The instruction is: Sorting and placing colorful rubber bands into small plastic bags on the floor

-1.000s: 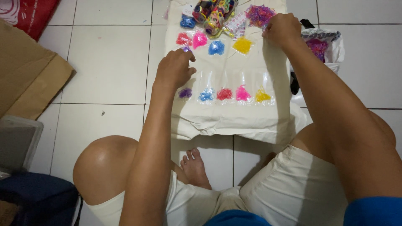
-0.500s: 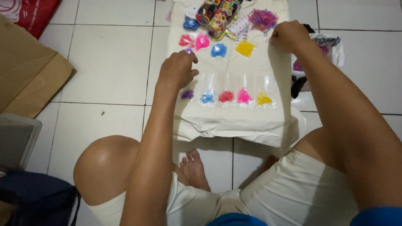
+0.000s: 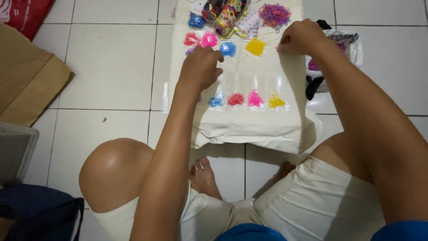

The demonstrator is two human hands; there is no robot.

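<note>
The left hand [image 3: 200, 67] hovers with fingers curled loosely over a cream cloth [image 3: 249, 127] spread on the floor; whether it pinches anything I cannot tell, since the fingertips are turned away. It sits just beside a blue packet [image 3: 228, 48] of tiny rubber bands and covers the left end of a lower row of clear packets. The right hand [image 3: 301, 38] is closed into a loose fist at the cloth's right edge, fingertips pressed together near a yellow packet [image 3: 255, 46]; what it pinches is too small to make out.

The lower row shows 4 small glossy plastic bags, each holding a crinkly clump of bands: blue [image 3: 217, 101], red [image 3: 236, 99], pink [image 3: 255, 99] and yellow [image 3: 276, 101]. Above, a red packet [image 3: 191, 39] and a pink packet [image 3: 208, 39] lie side by side. At the top edge sits a bag of larger mixed-colour hair ties [image 3: 223, 13] and a loose purple tangle [image 3: 274, 13].

The cloth is soft, matte and folded at its near edge. The floor [image 3: 111, 67] is glossy white tile with dark grout. A brown cardboard sheet [image 3: 26, 80] lies at the left, and a white plastic bag [image 3: 345, 42] lies right of the cloth.
</note>
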